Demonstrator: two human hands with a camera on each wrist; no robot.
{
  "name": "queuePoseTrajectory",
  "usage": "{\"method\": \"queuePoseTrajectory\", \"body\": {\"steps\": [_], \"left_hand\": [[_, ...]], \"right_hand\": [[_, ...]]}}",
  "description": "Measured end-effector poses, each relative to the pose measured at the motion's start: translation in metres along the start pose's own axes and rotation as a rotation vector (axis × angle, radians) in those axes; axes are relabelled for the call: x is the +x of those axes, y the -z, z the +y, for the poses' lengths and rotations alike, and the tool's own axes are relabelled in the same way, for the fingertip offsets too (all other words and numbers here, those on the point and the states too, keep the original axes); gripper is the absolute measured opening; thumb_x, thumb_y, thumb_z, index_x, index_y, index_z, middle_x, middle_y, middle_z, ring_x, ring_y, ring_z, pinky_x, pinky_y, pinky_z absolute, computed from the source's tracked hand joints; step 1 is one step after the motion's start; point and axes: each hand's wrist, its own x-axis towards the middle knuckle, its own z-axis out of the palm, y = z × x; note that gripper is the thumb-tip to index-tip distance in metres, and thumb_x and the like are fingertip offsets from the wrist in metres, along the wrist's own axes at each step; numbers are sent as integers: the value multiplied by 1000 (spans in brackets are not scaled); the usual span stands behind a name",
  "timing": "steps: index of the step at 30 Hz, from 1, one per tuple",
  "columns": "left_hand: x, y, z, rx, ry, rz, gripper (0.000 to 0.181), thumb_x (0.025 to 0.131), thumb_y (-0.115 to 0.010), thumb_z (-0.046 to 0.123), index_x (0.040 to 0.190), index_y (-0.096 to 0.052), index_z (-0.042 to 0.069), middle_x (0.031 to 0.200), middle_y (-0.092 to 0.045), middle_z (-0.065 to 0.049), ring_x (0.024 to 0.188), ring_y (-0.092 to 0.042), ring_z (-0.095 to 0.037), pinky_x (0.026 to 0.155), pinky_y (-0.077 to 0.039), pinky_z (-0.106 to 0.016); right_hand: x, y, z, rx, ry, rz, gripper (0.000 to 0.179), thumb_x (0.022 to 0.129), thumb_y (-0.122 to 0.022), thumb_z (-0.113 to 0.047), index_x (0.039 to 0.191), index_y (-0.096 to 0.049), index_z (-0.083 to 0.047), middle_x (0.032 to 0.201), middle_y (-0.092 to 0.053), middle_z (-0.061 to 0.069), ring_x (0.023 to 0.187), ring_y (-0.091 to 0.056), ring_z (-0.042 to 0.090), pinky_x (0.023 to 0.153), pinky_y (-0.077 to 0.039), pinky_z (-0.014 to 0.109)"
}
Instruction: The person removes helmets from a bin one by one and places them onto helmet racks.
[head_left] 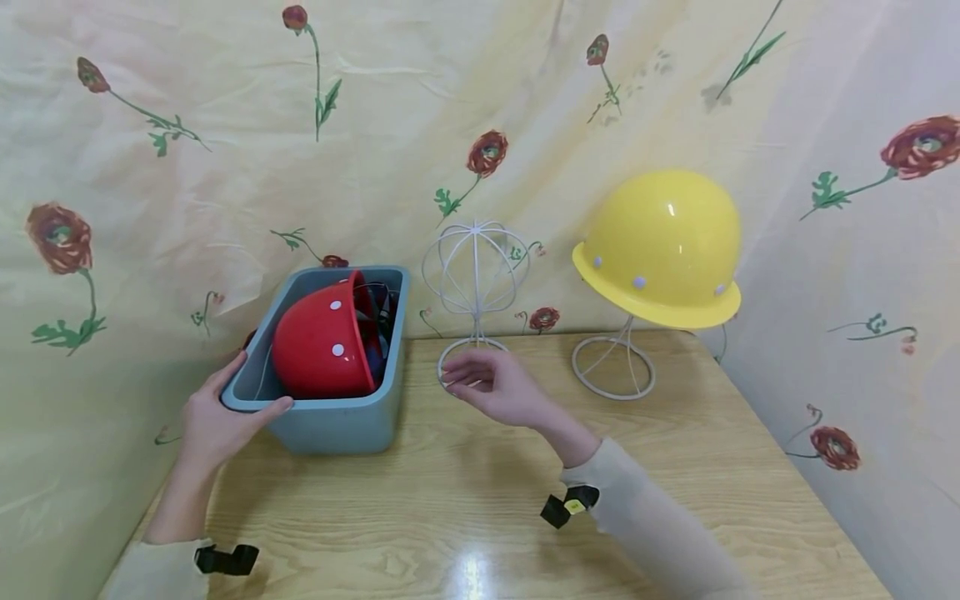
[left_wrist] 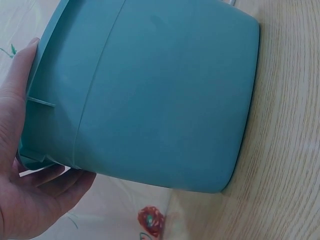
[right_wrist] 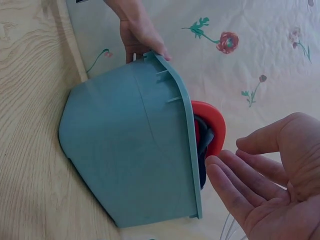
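My left hand (head_left: 217, 421) grips the near left corner of a blue-grey plastic bin (head_left: 333, 429), thumb on the rim. In the left wrist view the fingers reach beneath the rim of the bin (left_wrist: 165, 95). Inside lies a red hard hat (head_left: 315, 346) on its side, its opening facing right, with dark straps showing. My right hand (head_left: 498, 387) hovers to the right of the bin, holding nothing, fingers loosely bent. It overlaps the base of a bare white wire stand (head_left: 476, 321). The right wrist view shows the red brim (right_wrist: 216, 127) beyond the fingertips.
A yellow hard hat (head_left: 663, 242) sits tilted on a second wire stand (head_left: 615, 397) at the back right. Floral cloth (head_left: 390, 158) covers the walls behind and on both sides of the wooden table (head_left: 420, 517).
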Motion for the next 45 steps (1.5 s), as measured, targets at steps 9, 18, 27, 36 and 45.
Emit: {"method": "queuePoseTrajectory", "body": {"steps": [9,18,27,36,45], "left_hand": [[0,1,0,-11,7,-1,102,85,-89,36,168,-34,14,164,-40,-30,140,-42,-51,75,-40,-7],[1,2,-2,-5,10,-2,102,86,-88,36,168,-32,14,164,-40,-30,141,-41,-51,74,-40,-7],[3,4,0,16,2,0,101,86,-88,39,168,-34,15,164,-41,-30,139,-42,-51,79,-44,-19],[4,4,3,24,-10,-2,100,87,-87,38,168,-34,12,164,-41,-31,139,-43,-52,79,-43,-17],[3,0,0,24,-9,1,100,86,-88,38,168,-34,13,164,-41,-30,140,-43,-51,88,-58,-38]], "right_hand": [[11,-11,-13,-70,58,27,24,99,-72,-3,123,-73,0,114,-80,15,104,-79,24,87,-64,27],[30,-19,-29,-133,98,33,23,99,-72,-7,122,-74,-3,113,-80,9,103,-78,19,88,-64,28],[44,-27,-36,-147,100,6,23,101,-70,-7,123,-73,-3,117,-79,11,105,-77,20,91,-65,32],[64,-43,-43,-149,30,-33,29,102,-71,-11,130,-71,-4,125,-76,10,109,-75,18,92,-62,22],[85,-72,-52,-291,-55,-34,34,95,-80,-15,125,-68,-4,115,-78,10,95,-77,12,79,-61,14]]}}
